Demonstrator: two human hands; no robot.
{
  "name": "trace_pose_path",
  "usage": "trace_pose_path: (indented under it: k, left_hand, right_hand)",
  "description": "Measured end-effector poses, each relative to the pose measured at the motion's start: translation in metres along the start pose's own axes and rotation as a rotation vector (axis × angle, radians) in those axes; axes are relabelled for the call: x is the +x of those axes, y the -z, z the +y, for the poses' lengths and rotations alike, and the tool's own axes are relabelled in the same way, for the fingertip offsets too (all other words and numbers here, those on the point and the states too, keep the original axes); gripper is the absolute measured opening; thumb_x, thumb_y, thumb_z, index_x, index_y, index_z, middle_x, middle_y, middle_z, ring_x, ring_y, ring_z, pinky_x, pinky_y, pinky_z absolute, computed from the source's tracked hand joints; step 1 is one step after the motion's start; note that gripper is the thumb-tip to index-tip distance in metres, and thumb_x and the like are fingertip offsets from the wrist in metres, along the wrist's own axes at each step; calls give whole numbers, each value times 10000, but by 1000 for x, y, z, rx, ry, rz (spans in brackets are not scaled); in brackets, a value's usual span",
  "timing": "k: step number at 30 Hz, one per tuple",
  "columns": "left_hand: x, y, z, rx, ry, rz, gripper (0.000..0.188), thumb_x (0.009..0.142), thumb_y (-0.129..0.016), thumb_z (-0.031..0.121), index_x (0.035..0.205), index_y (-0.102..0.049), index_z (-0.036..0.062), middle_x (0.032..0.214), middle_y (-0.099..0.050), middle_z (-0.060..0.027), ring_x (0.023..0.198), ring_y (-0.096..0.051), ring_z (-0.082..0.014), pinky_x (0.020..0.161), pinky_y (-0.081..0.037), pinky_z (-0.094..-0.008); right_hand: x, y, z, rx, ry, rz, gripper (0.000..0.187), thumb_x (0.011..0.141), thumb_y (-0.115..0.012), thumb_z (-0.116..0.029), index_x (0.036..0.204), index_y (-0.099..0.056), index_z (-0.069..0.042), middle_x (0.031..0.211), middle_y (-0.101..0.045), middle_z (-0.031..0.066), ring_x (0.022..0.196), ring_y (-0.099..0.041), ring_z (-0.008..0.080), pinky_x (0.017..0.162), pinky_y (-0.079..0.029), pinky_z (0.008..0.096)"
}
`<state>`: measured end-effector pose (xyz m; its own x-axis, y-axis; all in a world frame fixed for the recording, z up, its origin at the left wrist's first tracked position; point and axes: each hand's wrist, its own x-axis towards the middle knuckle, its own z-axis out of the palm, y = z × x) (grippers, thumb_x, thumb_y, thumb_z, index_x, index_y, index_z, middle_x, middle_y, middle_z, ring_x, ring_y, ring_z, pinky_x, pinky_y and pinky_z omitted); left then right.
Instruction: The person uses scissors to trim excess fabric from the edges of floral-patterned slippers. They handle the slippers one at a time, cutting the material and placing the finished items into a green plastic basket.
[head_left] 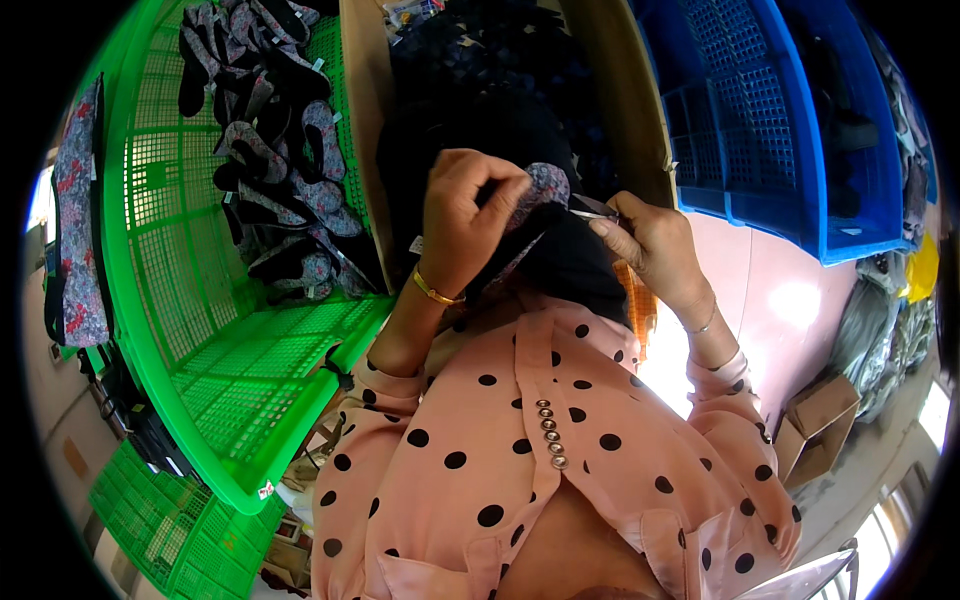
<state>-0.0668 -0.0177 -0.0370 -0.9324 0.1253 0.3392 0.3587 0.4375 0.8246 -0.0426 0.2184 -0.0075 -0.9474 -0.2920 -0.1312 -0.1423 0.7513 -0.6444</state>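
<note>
My left hand (468,210) is closed on a padded fabric piece (547,185) with a grey floral face, a rounded end and a black edge. The piece lies over my dark-clothed lap, and part of it is hidden behind my fingers. In my right hand (655,248) are small metal thread snips (592,208), gripped between thumb and fingers. Their blades point left, close to the rounded end of the piece. Whether they touch it I cannot tell.
To the left, a green plastic crate (170,330) holds many similar floral and black pieces (265,160). Ahead, an open cardboard box (625,90) contains dark pieces. Blue crates (740,75) stand at the right, and a small cardboard box (820,415) sits lower right.
</note>
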Motion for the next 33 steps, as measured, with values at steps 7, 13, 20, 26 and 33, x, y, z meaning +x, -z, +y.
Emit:
trace_pose_path:
  k: [7,13,20,26,33]
  left_hand:
    - [-16,6,-6,-108,187,79,52,828,-721,149,839,-694,106,834,-686,-5,867,-578,-221,789,-429,-357]
    - [-25,8,5,121,12,57,138,801,-746,157,921,-699,110,830,-677,-12,884,-580,-216,808,-421,-356]
    - [-26,-7,11,18,5,10,136,759,-771,156,876,-709,125,837,-684,1,890,-584,-220,842,-400,-359]
    - [-38,11,17,259,-83,-42,138,761,-758,92,890,-711,98,880,-682,-31,931,-583,-252,858,-424,-368]
    - [-56,16,37,449,-65,71,260,786,-745,135,1028,-673,72,990,-654,-54,905,-587,-245,800,-462,-374]
  right_hand:
    - [8,0,-2,12,-17,-45,442,899,-624,-476,807,-606,-44,572,-572,127,509,-587,291,489,-444,346]
    - [11,9,-8,-162,76,15,456,894,-614,-494,798,-608,-48,553,-579,114,491,-596,266,470,-443,330]
    - [16,18,-18,-282,122,-42,453,895,-600,-502,776,-603,-65,511,-594,43,473,-626,214,455,-463,281]
    - [20,1,-5,80,41,-14,418,945,-592,-442,874,-595,-30,555,-571,53,478,-560,146,476,-415,242]
    - [43,-47,0,859,-97,-11,404,1009,-531,-387,997,-552,16,640,-436,-33,547,-388,42,521,-341,193]
